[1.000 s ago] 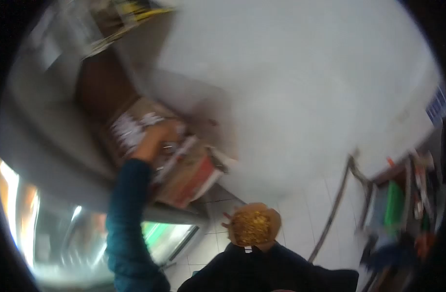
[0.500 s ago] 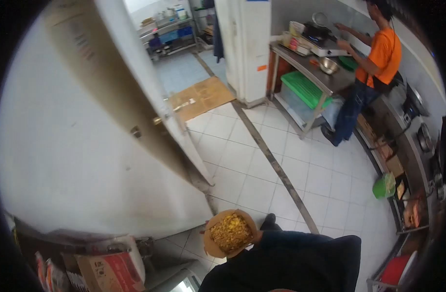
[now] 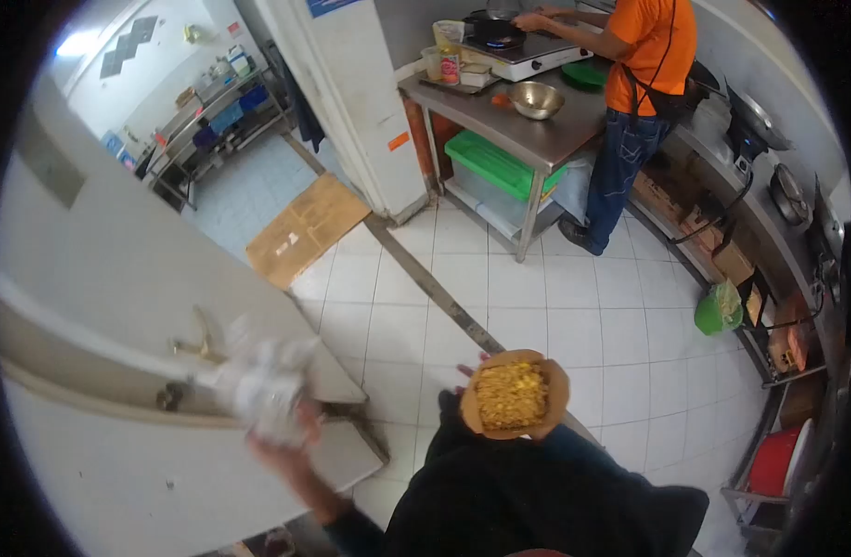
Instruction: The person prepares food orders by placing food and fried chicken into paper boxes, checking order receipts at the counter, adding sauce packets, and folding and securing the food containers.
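An open brown cardboard food box (image 3: 562,395) full of yellow-brown fried rice (image 3: 512,395) rests in my right hand (image 3: 465,371). The fingers show at the box's left edge, while most of the palm is hidden beneath it. Out to the left, my left hand (image 3: 284,447) is closed on a crumpled white bundle (image 3: 263,385). Motion blurs this bundle, so whether it is plastic or cloth I cannot tell. Behind it are the white door (image 3: 101,278) and its brass handle (image 3: 198,348).
A person in an orange shirt (image 3: 641,42) holds a pan (image 3: 490,22) at a gas stove (image 3: 537,58). Their steel table (image 3: 500,121) bears a metal bowl (image 3: 537,100). Cardboard (image 3: 307,232) lies in the doorway. Along the right stand shelves and a green bin (image 3: 718,311).
My view has turned and moved forward. My left hand has come into sight with the white bundle. The food box now appears farther right. The other person's hands have moved to the pan.
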Available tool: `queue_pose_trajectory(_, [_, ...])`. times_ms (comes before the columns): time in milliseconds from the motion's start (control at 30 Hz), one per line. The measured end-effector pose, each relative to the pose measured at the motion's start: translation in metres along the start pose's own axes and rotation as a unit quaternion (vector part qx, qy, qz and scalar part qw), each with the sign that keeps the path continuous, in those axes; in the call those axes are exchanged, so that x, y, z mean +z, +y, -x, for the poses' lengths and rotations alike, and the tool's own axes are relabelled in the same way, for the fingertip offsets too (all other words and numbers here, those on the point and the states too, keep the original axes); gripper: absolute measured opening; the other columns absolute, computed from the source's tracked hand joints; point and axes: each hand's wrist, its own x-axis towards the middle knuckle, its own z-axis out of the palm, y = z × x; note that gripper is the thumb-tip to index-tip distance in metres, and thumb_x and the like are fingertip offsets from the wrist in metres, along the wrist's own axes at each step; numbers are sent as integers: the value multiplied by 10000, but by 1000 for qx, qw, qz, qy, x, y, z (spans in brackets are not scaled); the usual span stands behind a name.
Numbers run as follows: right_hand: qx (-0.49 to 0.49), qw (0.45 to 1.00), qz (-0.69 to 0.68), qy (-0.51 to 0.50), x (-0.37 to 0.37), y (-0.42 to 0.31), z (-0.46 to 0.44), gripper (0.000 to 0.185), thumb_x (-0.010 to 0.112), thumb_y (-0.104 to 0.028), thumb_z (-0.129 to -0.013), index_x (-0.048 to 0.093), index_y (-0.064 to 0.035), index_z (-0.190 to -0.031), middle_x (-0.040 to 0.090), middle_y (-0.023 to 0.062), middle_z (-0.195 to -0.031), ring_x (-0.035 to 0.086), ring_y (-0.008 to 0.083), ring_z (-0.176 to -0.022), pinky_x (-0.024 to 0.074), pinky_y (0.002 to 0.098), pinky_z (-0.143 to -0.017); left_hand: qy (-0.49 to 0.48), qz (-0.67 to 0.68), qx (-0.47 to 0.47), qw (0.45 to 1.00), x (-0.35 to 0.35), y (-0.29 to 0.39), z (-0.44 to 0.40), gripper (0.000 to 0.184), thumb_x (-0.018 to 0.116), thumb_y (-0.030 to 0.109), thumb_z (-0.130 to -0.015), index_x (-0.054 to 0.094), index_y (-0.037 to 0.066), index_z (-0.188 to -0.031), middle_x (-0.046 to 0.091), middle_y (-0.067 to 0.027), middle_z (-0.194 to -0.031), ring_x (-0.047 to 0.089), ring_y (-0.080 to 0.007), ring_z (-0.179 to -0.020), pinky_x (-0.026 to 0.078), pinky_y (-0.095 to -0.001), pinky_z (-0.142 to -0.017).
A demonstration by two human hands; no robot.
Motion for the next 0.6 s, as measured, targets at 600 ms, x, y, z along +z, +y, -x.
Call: queue_pose_trajectory(600, [-549,575,498,346,-131,37,-59,593,281,-479,-862,70,-320,-1393,79,-1,-1466,231,248,-1285,337,561,-853,-226,239,-144,933,292,-324,-465,409,367,279,-901,363,32,-1228,495,-171,-1132,554,-353,-958,514,-490,-712])
